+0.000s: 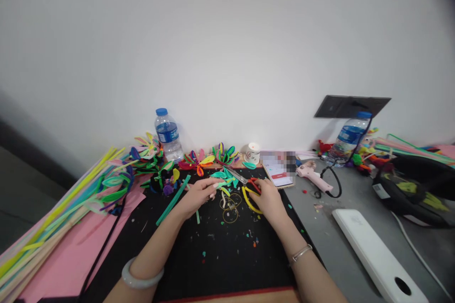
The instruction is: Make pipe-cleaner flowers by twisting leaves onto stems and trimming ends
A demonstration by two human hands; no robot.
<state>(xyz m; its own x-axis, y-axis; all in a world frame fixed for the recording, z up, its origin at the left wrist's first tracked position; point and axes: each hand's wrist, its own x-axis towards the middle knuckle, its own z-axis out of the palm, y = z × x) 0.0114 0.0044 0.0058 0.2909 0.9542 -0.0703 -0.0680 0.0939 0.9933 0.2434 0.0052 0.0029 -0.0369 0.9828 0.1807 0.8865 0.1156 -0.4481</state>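
My left hand point(199, 195) pinches a light green pipe cleaner point(223, 183) over the middle of the black mat point(227, 265). My right hand point(268, 199) grips scissors point(242, 179) by their red and yellow handles, and the blades point toward the back left. Beyond the fingertips lies a pile of teal pipe-cleaner pieces point(230, 177), partly behind the blades. Thin yellowish rings point(230, 210) and small clippings are scattered between my wrists. A dark green pipe-cleaner strip point(173, 201) rests left of my left hand.
Bundled pipe cleaners point(53, 225) lie on pink paper point(76, 265) at left. Along the wall stand a water bottle point(168, 137), pipe-cleaner flowers point(199, 163) and a paper cup point(252, 153). Rightward are a phone point(279, 170), pink glue gun point(316, 177), white power bank point(377, 255) and black headgear point(415, 191).
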